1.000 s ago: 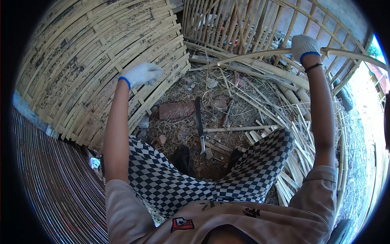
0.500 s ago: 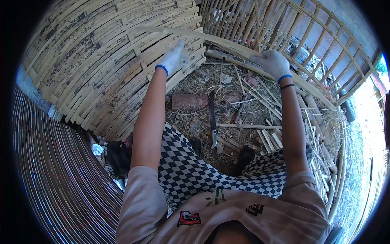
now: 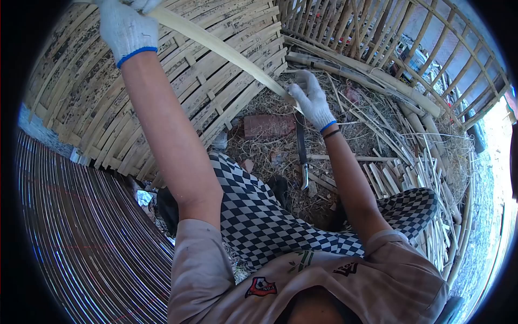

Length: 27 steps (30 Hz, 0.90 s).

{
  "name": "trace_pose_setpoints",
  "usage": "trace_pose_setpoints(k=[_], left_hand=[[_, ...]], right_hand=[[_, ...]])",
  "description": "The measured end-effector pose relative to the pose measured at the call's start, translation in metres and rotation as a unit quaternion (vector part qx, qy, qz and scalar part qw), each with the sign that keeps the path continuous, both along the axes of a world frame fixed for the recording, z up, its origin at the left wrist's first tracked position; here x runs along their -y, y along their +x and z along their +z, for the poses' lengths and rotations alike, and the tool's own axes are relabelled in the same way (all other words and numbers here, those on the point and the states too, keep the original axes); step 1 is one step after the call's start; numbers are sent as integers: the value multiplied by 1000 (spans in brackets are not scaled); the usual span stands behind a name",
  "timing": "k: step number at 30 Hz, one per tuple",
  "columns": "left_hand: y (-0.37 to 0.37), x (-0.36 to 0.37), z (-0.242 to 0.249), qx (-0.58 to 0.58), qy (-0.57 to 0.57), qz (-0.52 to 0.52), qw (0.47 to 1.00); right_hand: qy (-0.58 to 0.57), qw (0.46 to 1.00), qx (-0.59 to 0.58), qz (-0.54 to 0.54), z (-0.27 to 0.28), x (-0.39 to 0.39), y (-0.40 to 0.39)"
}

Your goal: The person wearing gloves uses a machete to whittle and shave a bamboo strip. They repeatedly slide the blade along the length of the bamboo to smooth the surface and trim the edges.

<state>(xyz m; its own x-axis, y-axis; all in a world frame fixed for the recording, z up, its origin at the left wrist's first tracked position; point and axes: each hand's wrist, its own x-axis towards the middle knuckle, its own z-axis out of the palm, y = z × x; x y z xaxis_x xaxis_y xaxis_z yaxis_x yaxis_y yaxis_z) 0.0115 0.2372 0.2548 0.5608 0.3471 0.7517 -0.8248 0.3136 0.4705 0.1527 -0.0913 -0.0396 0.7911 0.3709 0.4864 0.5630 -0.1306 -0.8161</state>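
A long, pale bamboo strip (image 3: 216, 47) runs slantwise from the upper left edge down to the middle of the view. My left hand (image 3: 128, 31), in a white knit glove with a blue cuff, is closed on its upper part; the fingertips are partly cut off by the frame edge. At the strip's lower end is my right hand (image 3: 313, 101), gloved alike, its thumb and fingers apart and the thumb beside the strip. Below it a long-bladed knife (image 3: 302, 148) lies on the ground, close to a reddish brick (image 3: 268, 126).
A woven bamboo panel (image 3: 162, 92) fills the upper left. A bamboo slat frame (image 3: 426, 40) stands at the upper right, with thick bamboo poles (image 3: 372, 73) before it. Cut bamboo pieces (image 3: 396, 181) lie on the right. Ribbed dark sheeting (image 3: 81, 227) covers the lower left.
My left hand has moved up and left and now grips the strip. The strip has shifted left with it. My right hand has come down and left to the strip's lower end, its fingers loosened.
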Motion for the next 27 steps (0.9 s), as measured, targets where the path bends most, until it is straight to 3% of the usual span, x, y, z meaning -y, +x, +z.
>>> trace_pose_setpoints(k=[1,2,4,6,8,10,11,14,17,18,21,22,25,27], left_hand=[[-6,-5,7,2,44,-13,999],[-6,-7,9,-8,20,54,998],[-23,23,12,-29,-33,188,981],[-31,28,13,-27,-31,207,978],[-38,29,11,-27,-37,240,970],[-44,34,11,-28,-44,286,957],[-48,31,10,-11,-48,252,967],[-62,-11,4,3,-28,183,983],[-64,3,1,1,-43,262,964],[-65,7,1,1,-45,275,960],[-62,17,-3,0,-52,301,952],[-60,20,-5,2,-54,304,951],[-49,29,-8,9,-63,299,952],[-35,34,-12,15,-65,287,956]], right_hand=[[62,996,-21,-57,-16,1,-2],[-8,985,-110,-130,-38,11,-6],[-214,945,-175,-177,-100,31,-24],[-372,892,-192,-172,-179,48,-46],[-490,822,-251,-147,-197,59,-72],[-475,824,-281,-123,-245,68,-78],[-467,826,-296,-111,-263,73,-78],[-486,816,-292,-111,-273,76,-76],[-435,827,-336,-121,-265,78,-68],[-435,872,-224,-24,-371,90,-37],[-178,846,-502,-38,-309,92,-43],[-78,835,-540,-74,-279,86,-54],[-29,828,-558,-48,-219,80,-59],[-28,844,-529,-88,-196,73,-55]])
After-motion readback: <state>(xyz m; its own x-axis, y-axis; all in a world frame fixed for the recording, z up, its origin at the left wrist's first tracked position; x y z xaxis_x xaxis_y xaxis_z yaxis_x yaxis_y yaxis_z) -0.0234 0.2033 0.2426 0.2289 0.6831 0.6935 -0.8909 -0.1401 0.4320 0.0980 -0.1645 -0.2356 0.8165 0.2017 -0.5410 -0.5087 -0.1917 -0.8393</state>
